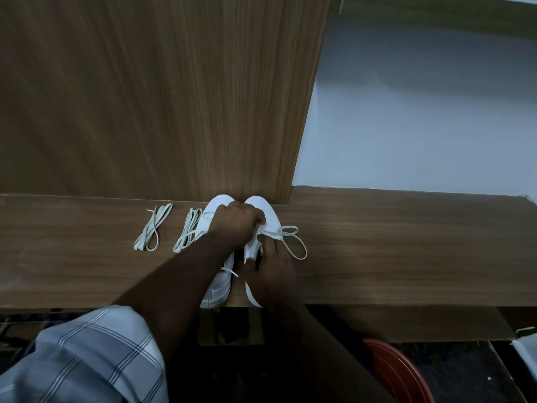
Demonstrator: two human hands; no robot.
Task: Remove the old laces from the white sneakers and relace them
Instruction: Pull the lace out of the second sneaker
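two white sneakers sit side by side, toes toward the wooden panel, at the centre of the frame on the wooden shelf [406, 257]. the left sneaker [219, 289] is partly hidden under the left forearm; a short lace end pokes out near its middle, so it seems to be laced. the right sneaker [263, 212] has a lace [293, 242] looping out to the right of the frame.

the left hand [235, 225] reaches across, fingers curled and pinching that lace over the eyelets of the right sneaker. the right hand [271, 271] rests on the same shoe near its opening, fingers bent round its side to steady it; how firmly it grips i cannot tell.

left of the shoes lie two bundled laces, one [152, 228] well apart and one [188, 229] just beside the left sneaker. whether these are the old pair or fresh ones is unclear.

my judgement: the work is on the right sneaker's lace, and whether it is coming out or going in cannot be told from this view.
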